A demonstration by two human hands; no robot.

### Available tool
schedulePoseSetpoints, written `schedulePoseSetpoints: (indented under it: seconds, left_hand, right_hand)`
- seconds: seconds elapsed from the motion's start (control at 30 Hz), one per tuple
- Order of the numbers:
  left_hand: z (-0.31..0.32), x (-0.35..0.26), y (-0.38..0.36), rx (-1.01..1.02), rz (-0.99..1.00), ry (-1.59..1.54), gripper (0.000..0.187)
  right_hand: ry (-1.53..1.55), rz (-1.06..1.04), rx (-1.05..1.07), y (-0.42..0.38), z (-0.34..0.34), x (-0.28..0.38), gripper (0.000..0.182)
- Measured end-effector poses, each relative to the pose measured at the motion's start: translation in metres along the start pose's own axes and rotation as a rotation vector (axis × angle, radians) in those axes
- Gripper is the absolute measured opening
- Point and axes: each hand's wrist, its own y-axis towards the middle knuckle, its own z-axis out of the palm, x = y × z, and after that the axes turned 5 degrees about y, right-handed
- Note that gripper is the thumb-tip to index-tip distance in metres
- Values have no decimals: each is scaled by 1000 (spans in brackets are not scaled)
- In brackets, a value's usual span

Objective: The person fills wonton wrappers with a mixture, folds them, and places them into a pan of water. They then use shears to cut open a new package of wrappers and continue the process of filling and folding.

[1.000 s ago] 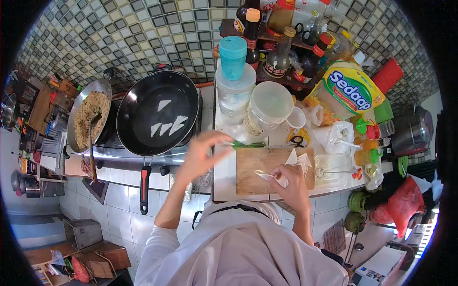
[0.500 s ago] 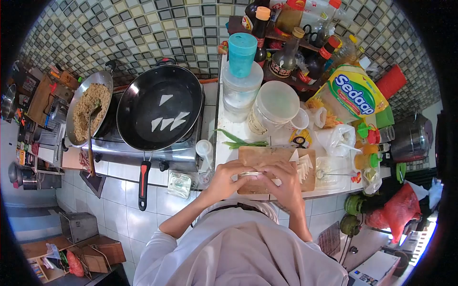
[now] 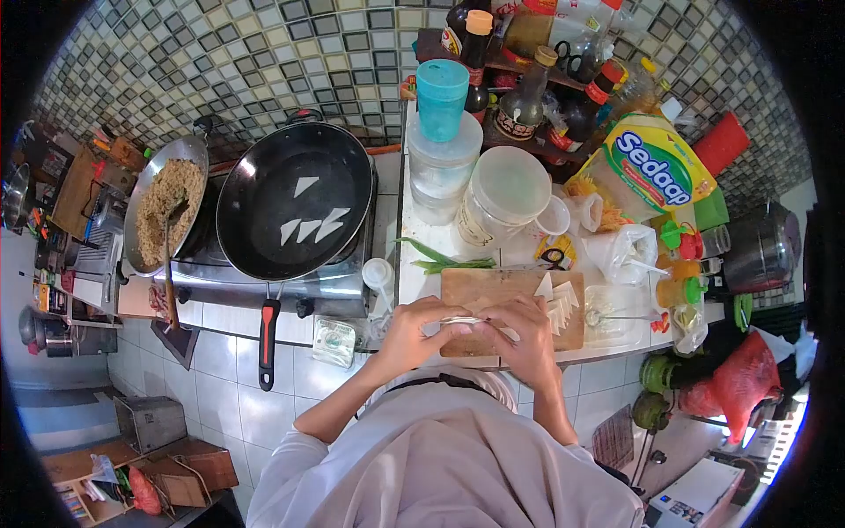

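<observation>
One pale piece (image 3: 459, 320) is held between both hands (image 3: 412, 334).

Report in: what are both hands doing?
Left hand, right hand: pinching thin pale piece over cutting board. Pale triangles on board, beside right hand. Nothing seen in the way.

The scene is brightly lit, with strong glare at the lower-right slatted opening (image 3: 779, 453). Soft reflections are cast on the floor tiles (image 3: 238, 378). Edges are curved by wide-angle distortion and darkened at the corners.
</observation>
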Motion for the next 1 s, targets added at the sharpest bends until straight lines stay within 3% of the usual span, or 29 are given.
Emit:
schedulePoseSetpoints:
  seconds: [0.1, 0.4, 0.5, 0.57, 0.63, 0.7, 0.73, 0.9, 1.0]
  left_hand:
    - [1, -11, 3, -139, 109, 21, 15]
    - [-11, 6, 7, -80, 244, 238, 13]
    - [-41, 20, 24, -141, 211, 378, 13]
    - [-70, 32, 41, -303, 149, 324, 9]
    - [-103, 43, 60, -431, 101, 441, 7]
    - [-136, 69, 71, -489, 183, 771, 7]
    - [-148, 83, 76, -489, 189, 773, 7]
    - [-175, 143, 85, -308, -188, 1071, 4]
    - [-176, 158, 89, -296, -249, 1146, 4]
  right_hand:
    - [-19, -36, 4, -1, 1, -4, 13]
    - [-14, -61, 12, -1, 3, -2, 13]
    - [14, -65, -71, 0, 1, -2, 15]
    - [11, -69, -101, 0, -3, -4, 16]
    - [-3, -38, -99, -1, -6, -6, 17]
    - [-14, -48, -107, -3, -7, -9, 17]
    - [-23, -55, -106, -4, -8, -10, 17]
    - [-46, -39, -123, -8, -11, -12, 17]
    - [-77, 0, -142, -14, -17, -15, 17]
